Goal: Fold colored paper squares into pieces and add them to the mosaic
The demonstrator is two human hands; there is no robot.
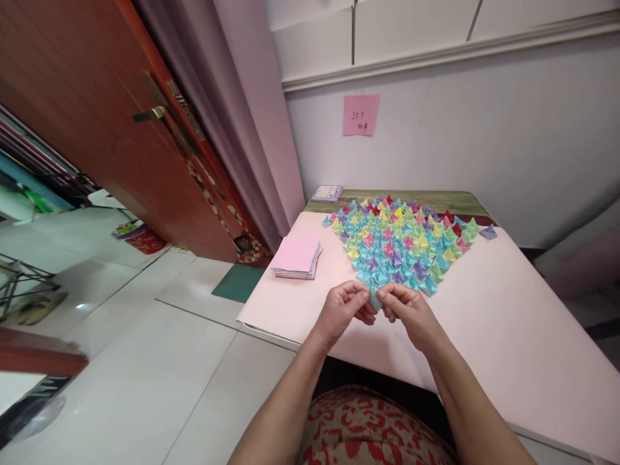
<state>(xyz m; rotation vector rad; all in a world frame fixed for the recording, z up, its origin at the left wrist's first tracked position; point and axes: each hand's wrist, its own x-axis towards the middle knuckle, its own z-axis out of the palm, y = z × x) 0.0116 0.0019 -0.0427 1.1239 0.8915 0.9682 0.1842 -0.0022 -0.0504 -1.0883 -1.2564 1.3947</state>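
Observation:
My left hand [345,309] and my right hand [405,311] meet over the near part of the pink-covered table [508,323]. Both pinch a small teal folded paper piece [374,299] between their fingertips. Just beyond them lies a fan-shaped patch of several small folded paper pieces [404,242] in teal, green, yellow, pink and purple, widening toward the wall. The held piece sits at the patch's near tip.
A stack of square coloured paper sheets [296,257], pink on top, lies at the table's left edge. A small packet [327,192] sits at the far left corner. A pink note [361,115] is stuck on the wall. A wooden door [121,129] stands open at left.

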